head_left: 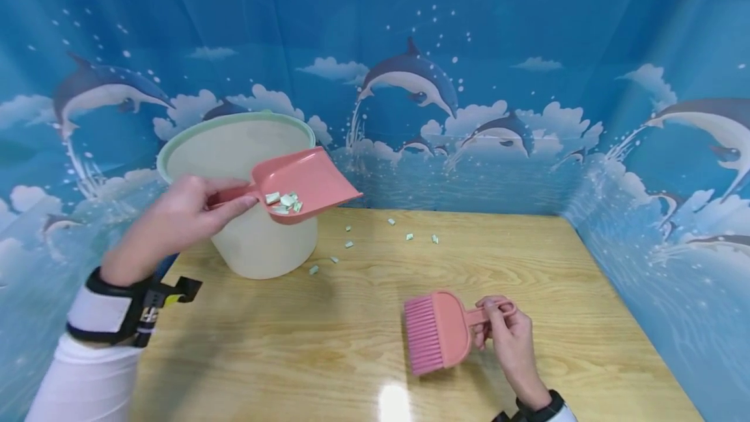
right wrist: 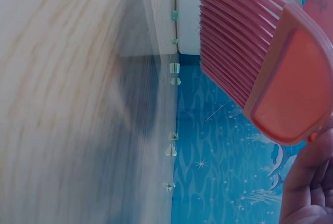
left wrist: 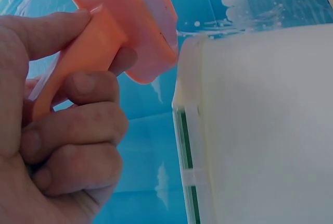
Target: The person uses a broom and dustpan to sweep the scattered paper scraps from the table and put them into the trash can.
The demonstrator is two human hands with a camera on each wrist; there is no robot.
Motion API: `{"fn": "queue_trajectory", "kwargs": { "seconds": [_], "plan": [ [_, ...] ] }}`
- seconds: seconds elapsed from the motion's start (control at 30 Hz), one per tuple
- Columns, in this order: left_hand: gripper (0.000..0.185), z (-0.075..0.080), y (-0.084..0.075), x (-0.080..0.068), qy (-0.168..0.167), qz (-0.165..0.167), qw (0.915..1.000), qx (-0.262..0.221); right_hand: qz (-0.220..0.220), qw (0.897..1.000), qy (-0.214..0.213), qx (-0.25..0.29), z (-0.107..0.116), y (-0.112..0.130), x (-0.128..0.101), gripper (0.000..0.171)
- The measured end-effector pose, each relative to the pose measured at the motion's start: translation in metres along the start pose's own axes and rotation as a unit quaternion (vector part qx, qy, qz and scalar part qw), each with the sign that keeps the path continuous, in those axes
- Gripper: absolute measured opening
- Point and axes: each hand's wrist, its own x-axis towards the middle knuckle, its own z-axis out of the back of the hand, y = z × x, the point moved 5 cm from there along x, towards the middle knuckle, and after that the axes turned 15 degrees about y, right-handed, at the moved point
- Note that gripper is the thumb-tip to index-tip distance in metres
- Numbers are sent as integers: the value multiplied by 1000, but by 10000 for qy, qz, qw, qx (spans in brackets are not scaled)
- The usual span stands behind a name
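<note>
The left hand (head_left: 176, 220) grips the handle of the pink dustpan (head_left: 305, 184), lifted beside the rim of the cream bucket (head_left: 234, 148) at the far left of the wooden table (head_left: 351, 344), with pale green scraps (head_left: 284, 201) lying in its pan. To empty it cleanly, I judge the pan's lip should come well over the bucket opening before it tips, since it now hangs right of the rim. The right hand (head_left: 510, 337) holds the pink brush (head_left: 436, 331) by its handle, flat on the near table. Loose bits (head_left: 410, 236) lie scattered right of the bucket, clear of the pan's way
</note>
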Motion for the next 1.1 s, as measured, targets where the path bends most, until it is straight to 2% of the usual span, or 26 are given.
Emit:
{"fn": "queue_trajectory", "kwargs": {
  "seconds": [0.17, 0.43, 0.77, 1.1],
  "plan": [
    [40, 11, 11, 3, -5, 201, 9997, -131, -11, 10000, 9, 8, 1, 0, -1, 30],
    [57, 21, 31, 6, 125, 972, 9940, -488, 31, 10000, 5, 13, 3, 2, -4, 29],
    [76, 31, 51, 15, 34, 1542, 9869, -477, 259, 9996, 29, 115, 2, 7, -8, 26],
    [80, 40, 71, 18, -62, 1821, 9825, -391, 534, 9981, -13, 316, 4, 8, -14, 25]
  ]
}}
